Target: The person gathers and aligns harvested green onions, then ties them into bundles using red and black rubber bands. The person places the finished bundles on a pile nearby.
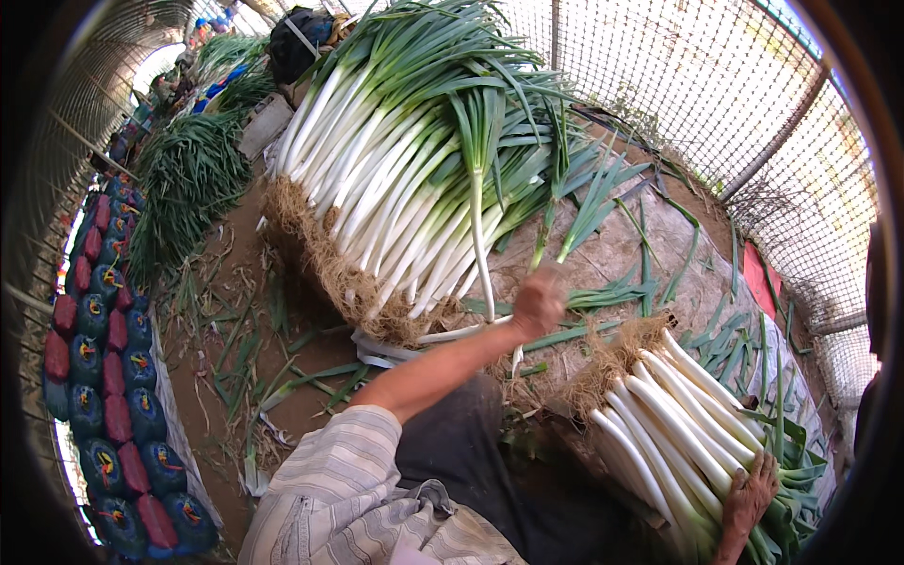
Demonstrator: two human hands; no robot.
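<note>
My left hand (540, 302) is a blurred fist over the pale ground sheet, among loose leek leaves. Green leek stems run up from behind its knuckles, and whether it grips one cannot be told. To the lower right, my right hand (750, 487) curls its fingers over a leek in a smaller pile of leeks (678, 417), where white stalk turns to green. The roots of that pile face my left hand. Ahead lies a large heap of leeks (395, 183), brown roots toward me and leaves pointing away. A single leek (478, 226) lies across the heap's right side.
Loose leaves litter the ground sheet (522, 272) and the soil (205, 353). A green heap of leafy plants (187, 183) lies at the left. Beyond it run rows of dark green and red padded shapes (116, 395). Netting (678, 70) on poles curves along the right.
</note>
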